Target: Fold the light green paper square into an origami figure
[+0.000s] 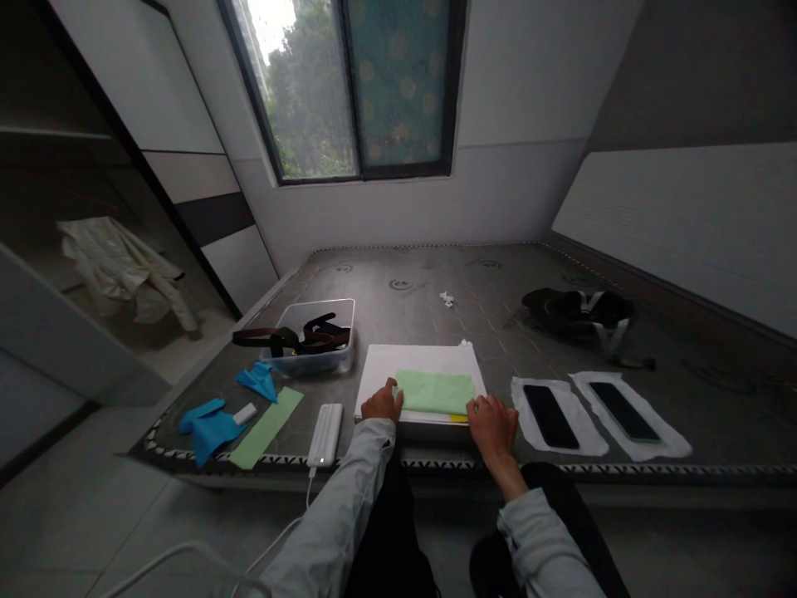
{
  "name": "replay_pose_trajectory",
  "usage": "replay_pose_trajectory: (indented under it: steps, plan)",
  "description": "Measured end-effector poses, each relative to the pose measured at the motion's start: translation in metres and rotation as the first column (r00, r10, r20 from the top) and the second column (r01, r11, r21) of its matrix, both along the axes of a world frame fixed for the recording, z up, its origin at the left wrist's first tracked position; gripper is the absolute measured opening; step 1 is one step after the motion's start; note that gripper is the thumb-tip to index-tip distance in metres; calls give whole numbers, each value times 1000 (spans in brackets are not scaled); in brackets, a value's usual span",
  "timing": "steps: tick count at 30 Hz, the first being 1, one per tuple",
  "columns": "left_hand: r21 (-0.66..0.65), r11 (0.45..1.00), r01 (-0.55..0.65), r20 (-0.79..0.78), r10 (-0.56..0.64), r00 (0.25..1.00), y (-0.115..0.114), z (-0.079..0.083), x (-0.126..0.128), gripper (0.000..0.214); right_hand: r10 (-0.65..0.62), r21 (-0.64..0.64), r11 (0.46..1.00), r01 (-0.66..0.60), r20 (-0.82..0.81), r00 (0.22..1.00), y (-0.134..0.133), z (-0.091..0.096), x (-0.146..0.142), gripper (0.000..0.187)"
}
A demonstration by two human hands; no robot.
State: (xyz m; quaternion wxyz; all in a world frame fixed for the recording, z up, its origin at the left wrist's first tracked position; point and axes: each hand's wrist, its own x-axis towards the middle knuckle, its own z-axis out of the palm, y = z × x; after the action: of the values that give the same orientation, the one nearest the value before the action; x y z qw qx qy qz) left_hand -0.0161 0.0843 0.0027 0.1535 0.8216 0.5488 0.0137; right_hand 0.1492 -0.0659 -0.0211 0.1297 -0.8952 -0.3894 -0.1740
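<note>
A light green cloth [436, 392] lies folded on a white board [417, 361] near the front edge of a grey mat-covered platform [436, 282]. My left hand [382, 404] rests at the cloth's left end, fingers curled on its edge. My right hand [491, 423] rests at the cloth's right front corner, fingers bent down onto it. A small yellow tab [459, 418] shows under the cloth by my right hand.
Two dark phones [550, 416] [623, 411] lie on white sheets at the right. A clear bin [315, 336] holds dark belts. Blue cloths [208, 425], a green strip [266, 427] and a white power bank [325, 434] lie left. A black bag [582, 311] sits behind.
</note>
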Motion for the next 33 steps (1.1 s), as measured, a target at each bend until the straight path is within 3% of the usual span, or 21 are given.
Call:
replay_pose_trajectory:
  steps: [9,12,15,17,20,23,27,31,33]
  plan:
    - [75,987,144,-86,-137,987,-2,-8,0,40,-34,81,996,38,-43,999,2,8,1,24]
    - [67,985,162,-76,-157,985,-3,-8,-1,41,153,100,984,-148,-50,987,9,7,-24,35]
    - [68,987,146,-80,-140,987,-3,-9,0,41,445,10,894,-447,-111,888,19,-2,-60,44]
    - [76,987,142,-77,-136,988,-3,-11,-1,41,486,-36,865,-500,-185,854,21,-9,-76,48]
    - [68,988,142,-74,-137,988,-1,-13,-1,41,393,-92,901,-424,-242,887,15,-12,-73,52]
    - [47,991,126,-76,-122,990,0,-13,-1,42,233,-146,951,-272,-237,943,-1,-9,-48,56]
    - [20,990,138,-69,-136,988,-3,-10,-2,43,138,-197,963,-184,-228,964,-17,-10,-19,54]
    - [24,981,191,-69,-189,980,-15,-9,-6,44,168,-49,983,-178,-162,972,-17,-10,-17,50]
    - [45,976,213,-64,-210,976,-24,-11,-7,45,300,42,954,-297,-130,945,-13,-7,-24,51]
